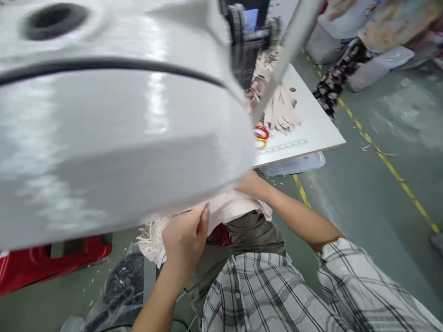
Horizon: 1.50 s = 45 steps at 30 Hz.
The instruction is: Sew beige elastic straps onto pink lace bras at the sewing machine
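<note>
Pale pink fabric [226, 206] lies over my lap and passes under a large white machine body, which looks like a sewing machine head [148, 138]. My left hand [185, 237] is closed on the edge of this fabric, thumb on top, just below the machine. My right hand [249, 185] reaches to the fabric's right part, and its fingers are hidden behind the machine. A frilled, lacy bunch of pale cloth [152, 242] hangs to the left of my left hand. Whatever lies under the machine head is out of sight.
On the white tabletop [316, 124] at right lie bundled pink strips [280, 108], red-handled scissors [262, 133], a yellow handle [261, 144] and a clear ruler [287, 145]. A plastic bin [294, 163] sits below. A red stool [69, 260] stands left. Another person's patterned trouser leg [334, 78] shows behind.
</note>
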{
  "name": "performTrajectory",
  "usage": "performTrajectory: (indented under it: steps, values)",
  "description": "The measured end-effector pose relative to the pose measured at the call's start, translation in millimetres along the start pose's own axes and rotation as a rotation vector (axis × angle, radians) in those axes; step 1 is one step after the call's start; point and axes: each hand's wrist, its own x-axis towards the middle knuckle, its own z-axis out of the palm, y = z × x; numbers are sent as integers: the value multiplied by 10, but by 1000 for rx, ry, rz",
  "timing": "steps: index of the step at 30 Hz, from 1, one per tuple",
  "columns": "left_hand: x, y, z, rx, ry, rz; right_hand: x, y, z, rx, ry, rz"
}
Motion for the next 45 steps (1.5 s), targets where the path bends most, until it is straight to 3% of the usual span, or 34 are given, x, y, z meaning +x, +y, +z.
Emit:
performTrajectory:
  steps: [3,11,37,42,45]
  values:
    - [-9,-49,0,81,77,34,6,-32,-30,64,-69,61]
    - [-18,-105,1,96,153,84,-29,-39,-22,151,-36,70]
    - [100,61,18,53,112,157,-97,129,-133,209,40,76]
    - [66,54,1,-55,98,66,-135,159,-93,232,58,93]
    - [51,55,-35,-147,61,-43,-207,165,-11,378,44,123]
